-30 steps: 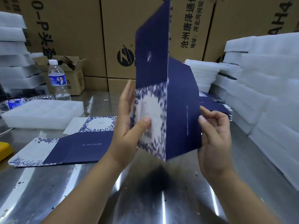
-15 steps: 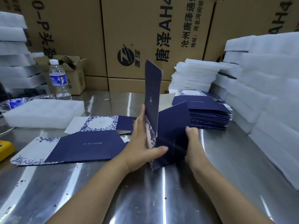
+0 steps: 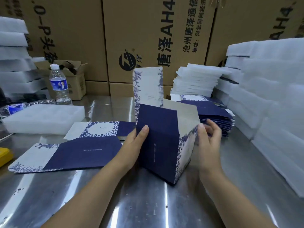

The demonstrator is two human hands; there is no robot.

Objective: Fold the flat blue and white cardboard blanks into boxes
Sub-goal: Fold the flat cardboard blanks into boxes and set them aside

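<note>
Standing on the brushed steel table [image 3: 148, 203] just right of centre, the blue and white cardboard blank [image 3: 158, 142] now forms a squared, open-topped sleeve. Its navy panel faces the person and a white floral panel sits on its 3 o'clock side. Grey inner board shows inside, and one tall white floral flap [image 3: 148, 86] stands upright at 12 o'clock.

Half a second ago the blank was a narrow, nearly closed V pinched between both hands. A second ago it was held up in the air, only partly spread. The walls have since been popped square and the piece set down, which I judge to be the end of the opening step. The end flaps look not yet tucked, so this box seems about midway.

The left hand [image 3: 134, 145] grips the sleeve's 9 o'clock corner, thumb flat on the navy face and the other fingers hidden behind the wall. The right hand [image 3: 209, 142] has left its earlier hold and sits at 3 o'clock by the floral wall's rear edge. Its fingers are loosely apart and motion-blurred, and I cannot tell whether the thumb touches the card.

The rest is unchanged. A flat navy and white blank [image 3: 82, 153] lies at 9 o'clock, and the pile of flat navy blanks [image 3: 213, 116] waits at 2 o'clock. The clear plastic water bottle [image 3: 59, 84] stands at 10 o'clock.
</note>
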